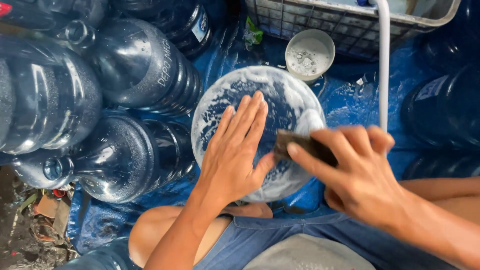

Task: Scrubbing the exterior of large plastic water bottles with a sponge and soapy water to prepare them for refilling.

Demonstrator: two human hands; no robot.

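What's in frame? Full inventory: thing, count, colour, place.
soapy water jug: 1, blue with white foam, centre, base facing the camera
lying water jugs: several, dark blue, left
scrub pad: 1, dark brown, on the soapy jug's base
bowl: 1, white, suds inside, top centre
wire crate: 1, white, top
pipe: 1, white, upright, right of bowl
tarp: 1, blue, under everything
shorts: 1, blue denim, bottom
left hand: flat on the soapy jug's base
right hand: gripping the scrub pad
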